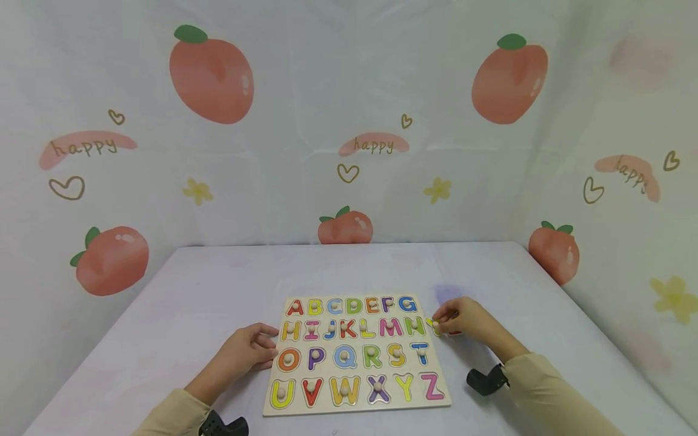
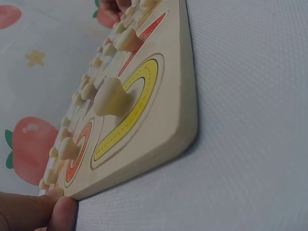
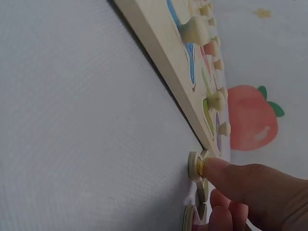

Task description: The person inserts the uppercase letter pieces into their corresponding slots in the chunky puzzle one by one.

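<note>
A wooden alphabet puzzle board (image 1: 362, 345) lies on the table with knobbed letter pieces in its slots. The Y slot (image 1: 403, 387) and Z slot (image 1: 432, 386) show no knobs. Past the board's right edge, my right hand (image 1: 471, 321) pinches a yellow letter Y piece (image 1: 432, 326); its thumb lies against this piece (image 3: 195, 166) in the right wrist view. Under the same hand is a pink-red letter piece (image 3: 189, 219), mostly hidden. My left hand (image 1: 248, 348) touches the board's left edge beside the O, fingertips (image 2: 62, 211) at the rim.
White cloth covers the table (image 1: 218, 284). A printed curtain (image 1: 294, 151) with peaches and hearts stands behind and along the sides. Dark camera mounts sit on the left wrist (image 1: 223, 424) and right wrist (image 1: 485, 380).
</note>
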A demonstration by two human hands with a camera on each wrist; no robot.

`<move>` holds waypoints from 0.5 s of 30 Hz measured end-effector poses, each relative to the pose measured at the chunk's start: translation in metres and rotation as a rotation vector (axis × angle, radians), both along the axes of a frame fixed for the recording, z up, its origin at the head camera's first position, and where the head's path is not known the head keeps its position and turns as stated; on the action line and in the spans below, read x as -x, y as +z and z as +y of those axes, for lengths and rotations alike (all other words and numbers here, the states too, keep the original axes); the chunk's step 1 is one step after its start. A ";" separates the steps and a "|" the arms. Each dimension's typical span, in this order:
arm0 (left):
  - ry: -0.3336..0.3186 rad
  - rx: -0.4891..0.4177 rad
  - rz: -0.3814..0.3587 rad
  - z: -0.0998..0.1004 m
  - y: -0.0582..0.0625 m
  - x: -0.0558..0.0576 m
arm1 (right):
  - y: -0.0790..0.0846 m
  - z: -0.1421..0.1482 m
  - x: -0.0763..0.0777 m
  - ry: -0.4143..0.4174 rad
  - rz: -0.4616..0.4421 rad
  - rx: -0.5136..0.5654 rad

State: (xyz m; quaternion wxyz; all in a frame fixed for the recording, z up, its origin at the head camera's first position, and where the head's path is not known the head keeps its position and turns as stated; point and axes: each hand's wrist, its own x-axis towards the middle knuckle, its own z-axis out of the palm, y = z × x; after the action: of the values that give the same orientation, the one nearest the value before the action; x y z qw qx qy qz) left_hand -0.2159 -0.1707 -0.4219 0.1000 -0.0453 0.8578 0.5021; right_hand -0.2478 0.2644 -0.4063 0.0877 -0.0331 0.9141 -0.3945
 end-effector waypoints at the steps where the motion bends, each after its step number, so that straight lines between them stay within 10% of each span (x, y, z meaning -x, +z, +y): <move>1: 0.000 -0.002 0.001 0.000 0.000 0.000 | 0.000 0.000 0.000 0.004 0.001 -0.010; 15: 0.005 -0.009 -0.001 0.000 -0.001 0.000 | 0.005 -0.005 0.000 -0.049 -0.012 -0.029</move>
State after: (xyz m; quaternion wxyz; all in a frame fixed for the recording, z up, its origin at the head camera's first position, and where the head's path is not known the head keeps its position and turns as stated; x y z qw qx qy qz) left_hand -0.2160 -0.1707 -0.4226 0.0993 -0.0471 0.8554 0.5062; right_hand -0.2476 0.2589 -0.4015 0.0838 -0.0072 0.9198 -0.3834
